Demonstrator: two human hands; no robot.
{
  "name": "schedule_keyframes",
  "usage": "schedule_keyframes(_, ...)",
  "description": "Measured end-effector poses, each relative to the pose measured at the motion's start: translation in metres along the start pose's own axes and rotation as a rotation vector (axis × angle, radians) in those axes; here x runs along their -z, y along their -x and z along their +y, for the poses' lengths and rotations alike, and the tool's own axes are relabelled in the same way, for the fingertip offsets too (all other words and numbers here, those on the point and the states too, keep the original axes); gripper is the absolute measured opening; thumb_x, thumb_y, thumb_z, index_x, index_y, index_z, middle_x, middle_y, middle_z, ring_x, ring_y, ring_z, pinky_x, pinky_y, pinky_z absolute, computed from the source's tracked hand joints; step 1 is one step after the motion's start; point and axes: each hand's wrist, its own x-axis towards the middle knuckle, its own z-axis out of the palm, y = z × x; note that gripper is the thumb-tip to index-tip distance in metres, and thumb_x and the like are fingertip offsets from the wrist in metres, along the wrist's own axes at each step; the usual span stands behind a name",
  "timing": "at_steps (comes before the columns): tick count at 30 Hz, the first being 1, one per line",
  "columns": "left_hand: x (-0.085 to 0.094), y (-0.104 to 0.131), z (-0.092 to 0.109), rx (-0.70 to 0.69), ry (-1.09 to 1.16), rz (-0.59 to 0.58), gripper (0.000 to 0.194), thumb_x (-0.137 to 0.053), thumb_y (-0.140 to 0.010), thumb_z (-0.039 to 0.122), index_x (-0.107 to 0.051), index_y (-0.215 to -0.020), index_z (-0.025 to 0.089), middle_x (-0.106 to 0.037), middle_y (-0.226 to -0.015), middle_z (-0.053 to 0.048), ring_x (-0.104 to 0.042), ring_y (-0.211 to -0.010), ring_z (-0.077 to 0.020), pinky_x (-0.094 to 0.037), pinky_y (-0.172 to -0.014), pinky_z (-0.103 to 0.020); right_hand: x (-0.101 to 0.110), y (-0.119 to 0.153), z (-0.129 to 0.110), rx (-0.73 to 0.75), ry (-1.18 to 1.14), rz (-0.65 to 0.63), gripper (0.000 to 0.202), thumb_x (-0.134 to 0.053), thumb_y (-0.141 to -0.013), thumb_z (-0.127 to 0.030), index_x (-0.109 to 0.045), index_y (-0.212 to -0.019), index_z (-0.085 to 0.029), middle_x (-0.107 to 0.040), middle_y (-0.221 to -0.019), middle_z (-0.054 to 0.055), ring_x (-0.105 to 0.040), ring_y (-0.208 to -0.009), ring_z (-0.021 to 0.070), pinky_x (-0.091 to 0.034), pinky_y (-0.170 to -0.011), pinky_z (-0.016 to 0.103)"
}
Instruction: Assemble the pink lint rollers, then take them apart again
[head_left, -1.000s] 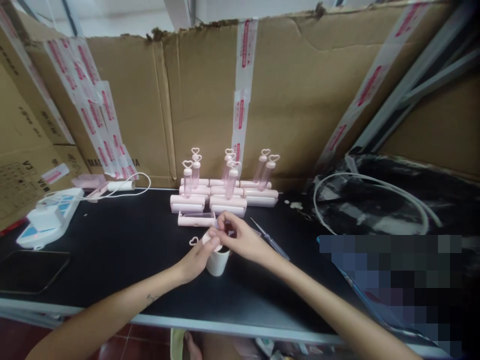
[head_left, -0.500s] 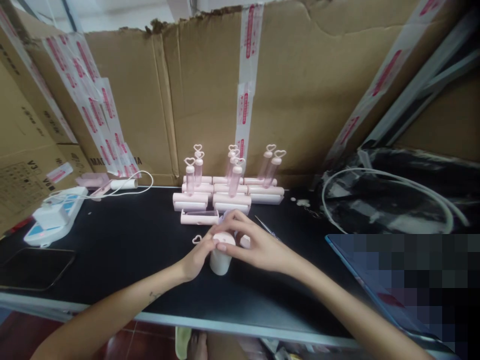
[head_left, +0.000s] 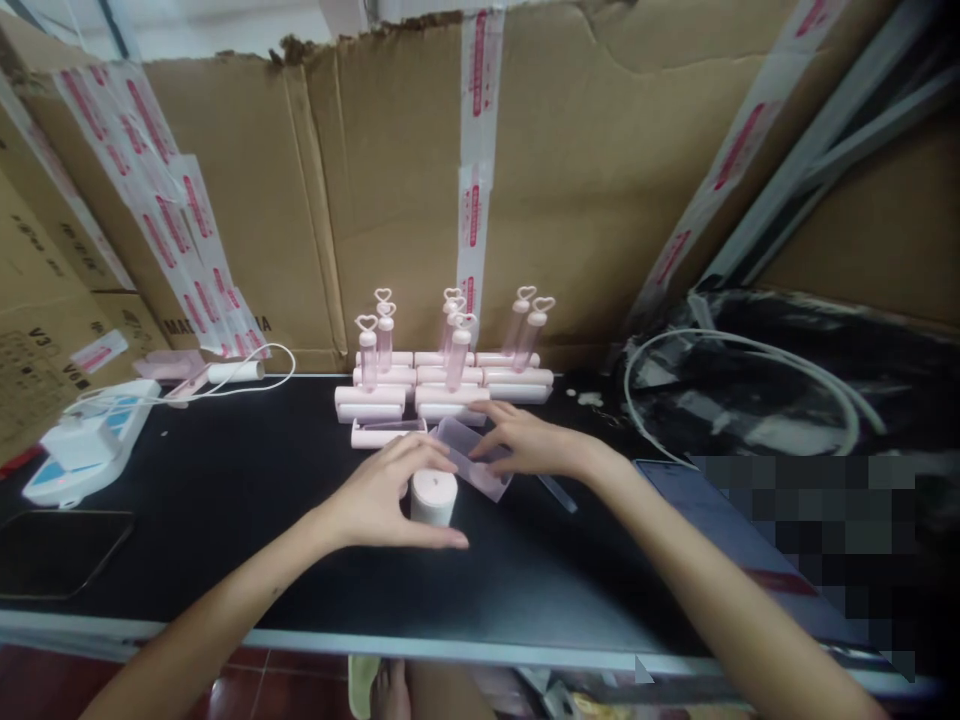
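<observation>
A white roll with a pale pink end cap [head_left: 435, 490] stands upright on the black tabletop. My left hand [head_left: 379, 490] is curved round its left side, fingers behind it and thumb stretched out in front, apart from each other. To the right, my right hand [head_left: 529, 440] reaches over a translucent purple cover [head_left: 461, 440], its fingers spread and the lower ones at the cover. Whether they press on it is hard to tell. Just behind my left fingers lies an open pink holder [head_left: 386, 433]. A slim tool [head_left: 557, 494] lies beyond the cover, partly hidden.
Several pink holders [head_left: 371, 400] with heart-topped tubes [head_left: 459, 360] stand in rows before a cardboard wall [head_left: 397, 180]. At left are a power strip [head_left: 131, 440] with cable and a dark phone [head_left: 64, 550]. A white tube coil [head_left: 855, 420] lies at right.
My right hand has left the capped roll and moved right and back to the purple cover. My left hand has loosened, its thumb now spread away. The view has shifted slightly.
</observation>
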Motion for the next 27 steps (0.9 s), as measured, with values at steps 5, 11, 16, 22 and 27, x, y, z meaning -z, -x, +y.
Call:
schedule_keyframes(5, 0.013, 0.001, 0.005, 0.185, -0.088, 0.043, 0.04, -0.068, -0.069, 0.038, -0.053, -0.103, 0.024, -0.064, -0.094, -0.003, -0.061, -0.078, -0.0206, -0.046, -0.073, -0.031, -0.001, -0.001, -0.008, 0.028, -0.075, -0.023, 0.011, -0.067, -0.067, -0.015, -0.069, -0.078, -0.019, -0.038, -0.138, 0.01, -0.024, -0.133, 0.0342, -0.027, -0.105, 0.047)
schedule_keyframes(11, 0.009, -0.008, -0.007, 0.298, 0.91, 0.539, 0.025, -0.058, -0.078, 0.028, -0.052, -0.101, 0.019, -0.061, -0.103, -0.006, -0.06, -0.094, -0.022, -0.052, -0.076, -0.034, 0.019, 0.019, -0.024, 0.093, -0.753, 0.376, 0.018, -0.059, -0.081, -0.034, -0.053, -0.092, -0.021, -0.061, -0.089, 0.003, -0.063, -0.08, 0.0185, -0.051, -0.074, 0.035)
schedule_keyframes(16, -0.006, -0.014, -0.011, 0.511, 1.463, 0.495, 0.017, -0.055, -0.082, 0.023, -0.058, -0.095, 0.011, -0.065, -0.094, -0.01, -0.064, -0.087, -0.0221, -0.056, -0.075, -0.035, 0.003, 0.011, -0.055, 0.093, -1.188, 0.51, 0.024, -0.068, -0.076, -0.031, -0.057, -0.094, -0.02, -0.061, -0.083, 0.0, -0.058, -0.058, 0.0099, -0.05, -0.057, 0.025)
schedule_keyframes(22, -0.012, -0.013, -0.005, 0.552, 1.671, 0.496, 0.014, -0.049, -0.086, 0.016, -0.059, -0.093, 0.009, -0.068, -0.094, -0.011, -0.066, -0.087, -0.0216, -0.056, -0.079, -0.037, -0.011, 0.005, -0.065, 0.047, -1.433, 0.521, 0.023, -0.068, -0.076, -0.028, -0.066, -0.099, -0.023, -0.06, -0.085, -0.001, -0.053, -0.058, 0.0066, -0.048, -0.056, 0.022)
schedule_keyframes(27, -0.013, -0.013, -0.005, 0.51, 1.691, 0.475, 0.016, -0.052, -0.087, 0.019, -0.06, -0.096, 0.01, -0.067, -0.099, -0.011, -0.065, -0.092, -0.0225, -0.055, -0.082, -0.036, -0.013, 0.005, -0.068, 0.026, -1.38, 0.595, 0.027, -0.069, -0.075, -0.027, -0.069, -0.103, -0.025, -0.062, -0.095, 0.002, -0.053, -0.066, 0.0092, -0.048, -0.057, 0.022)
